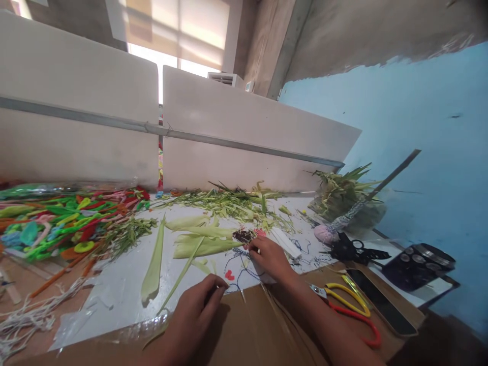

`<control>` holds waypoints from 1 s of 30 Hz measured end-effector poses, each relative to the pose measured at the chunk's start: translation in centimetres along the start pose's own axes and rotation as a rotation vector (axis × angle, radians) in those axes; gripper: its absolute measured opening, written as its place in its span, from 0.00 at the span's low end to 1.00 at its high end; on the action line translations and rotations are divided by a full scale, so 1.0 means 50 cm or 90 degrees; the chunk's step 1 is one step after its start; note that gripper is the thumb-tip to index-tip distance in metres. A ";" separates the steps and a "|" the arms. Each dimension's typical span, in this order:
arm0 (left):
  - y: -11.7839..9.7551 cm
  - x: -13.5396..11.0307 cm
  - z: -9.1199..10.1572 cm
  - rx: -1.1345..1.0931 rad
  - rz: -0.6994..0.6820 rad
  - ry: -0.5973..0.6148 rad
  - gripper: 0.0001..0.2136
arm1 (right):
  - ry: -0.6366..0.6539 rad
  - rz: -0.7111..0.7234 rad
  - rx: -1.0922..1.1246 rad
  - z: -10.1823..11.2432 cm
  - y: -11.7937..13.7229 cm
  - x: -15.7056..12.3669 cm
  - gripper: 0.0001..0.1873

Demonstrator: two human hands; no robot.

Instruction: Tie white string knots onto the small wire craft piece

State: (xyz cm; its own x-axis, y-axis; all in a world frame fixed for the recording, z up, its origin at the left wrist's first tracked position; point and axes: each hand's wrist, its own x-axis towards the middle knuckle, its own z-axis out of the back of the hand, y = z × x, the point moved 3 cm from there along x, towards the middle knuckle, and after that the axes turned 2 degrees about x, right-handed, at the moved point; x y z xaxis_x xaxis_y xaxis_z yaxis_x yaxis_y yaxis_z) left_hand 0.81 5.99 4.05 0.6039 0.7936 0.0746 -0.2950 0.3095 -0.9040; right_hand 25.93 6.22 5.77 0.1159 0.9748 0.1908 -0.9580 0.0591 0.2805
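Observation:
My right hand (pixel 269 259) reaches over the white sheet, its fingers pinched together beside a small dark bundle (pixel 243 235) and a pink-red piece (pixel 260 232). What sits between those fingertips is hidden. Closer to me, my left hand (pixel 202 302) is closed, thumb against fingers, near an end of thin dark-blue cord (pixel 238 279); I cannot make out what it grips. A red scrap (pixel 229 275) lies between the hands. Pale green corn husks (pixel 206 247) spread to the left of the dark bundle, and one long husk (pixel 154 269) lies apart.
Colourful fuzzy craft pieces (pixel 57 223) pile up at left, above white strings (pixel 34 325). Green scraps (pixel 232 203) line the white partition (pixel 244 122). At right are scissors with red and yellow handles (pixel 348 300), a phone (pixel 381 302), black tools (pixel 348 249) and a pink-headed stick (pixel 328 234).

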 end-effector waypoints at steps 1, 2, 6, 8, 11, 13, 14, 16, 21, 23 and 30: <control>-0.001 0.001 0.002 -0.002 0.001 -0.003 0.13 | -0.001 0.003 0.004 0.003 0.001 0.000 0.10; -0.001 0.002 0.003 -0.005 0.001 -0.007 0.13 | 0.002 0.010 0.008 0.006 0.004 0.000 0.10; 0.000 0.005 0.007 -0.015 0.003 -0.026 0.13 | 0.036 0.100 -0.010 -0.004 0.040 0.006 0.12; 0.001 0.005 0.007 -0.016 0.002 -0.040 0.13 | 0.051 0.166 -0.054 -0.021 0.067 0.013 0.11; -0.001 0.004 0.008 -0.024 -0.007 -0.063 0.13 | 0.056 0.217 -0.093 -0.046 0.097 0.024 0.08; -0.005 0.004 0.012 -0.037 -0.008 -0.082 0.12 | 0.044 0.211 -0.090 -0.051 0.103 0.030 0.07; -0.007 0.004 0.015 -0.044 -0.007 -0.093 0.12 | 0.035 0.205 -0.087 -0.049 0.103 0.031 0.07; -0.010 0.005 0.021 -0.057 -0.001 -0.113 0.12 | 0.014 0.192 -0.073 -0.035 0.098 0.029 0.06; -0.006 0.016 0.031 -0.088 -0.009 -0.132 0.12 | -0.032 0.178 0.052 0.003 0.089 0.015 0.06; -0.002 0.020 0.032 -0.092 -0.010 -0.139 0.12 | 0.002 0.212 0.012 -0.008 0.098 0.013 0.07; -0.005 0.020 0.034 -0.098 -0.017 -0.159 0.12 | 0.044 0.234 -0.083 -0.062 0.129 0.022 0.07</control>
State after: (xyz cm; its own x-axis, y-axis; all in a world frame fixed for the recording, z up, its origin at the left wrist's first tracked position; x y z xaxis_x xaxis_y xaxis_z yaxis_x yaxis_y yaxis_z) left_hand 0.21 7.62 5.05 0.4025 0.8970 0.1829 -0.1541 0.2634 -0.9523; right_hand 19.06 8.34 4.87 -0.2552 0.9479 0.1905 -0.9581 -0.2745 0.0822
